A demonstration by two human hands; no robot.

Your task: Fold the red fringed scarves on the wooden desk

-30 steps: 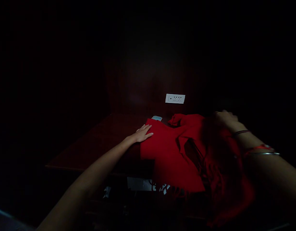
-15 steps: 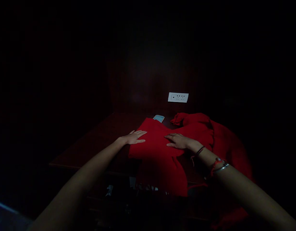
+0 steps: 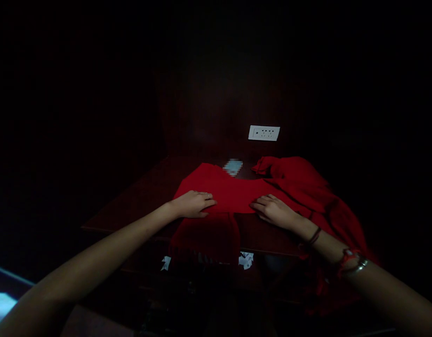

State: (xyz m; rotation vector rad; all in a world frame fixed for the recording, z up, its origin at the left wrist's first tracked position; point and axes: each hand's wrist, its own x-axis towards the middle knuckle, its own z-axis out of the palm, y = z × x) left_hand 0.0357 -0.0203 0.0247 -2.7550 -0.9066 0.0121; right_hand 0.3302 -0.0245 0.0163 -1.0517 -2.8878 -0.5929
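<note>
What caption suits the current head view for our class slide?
Left hand and right hand on a fringed red scarf spread across a dark table, white wall socket panel beyond.

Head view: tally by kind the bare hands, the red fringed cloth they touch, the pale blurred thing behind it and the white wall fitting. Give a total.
Bare hands, left hand and right hand: 2
Red fringed cloth, seemingly one piece: 1
Pale-blue flat object, blurred: 1
White rectangular socket plate: 1
Total: 5

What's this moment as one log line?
left hand: on red cloth | right hand: on same cloth | fringed end: hangs over table's front edge | wall socket: beyond table
</note>
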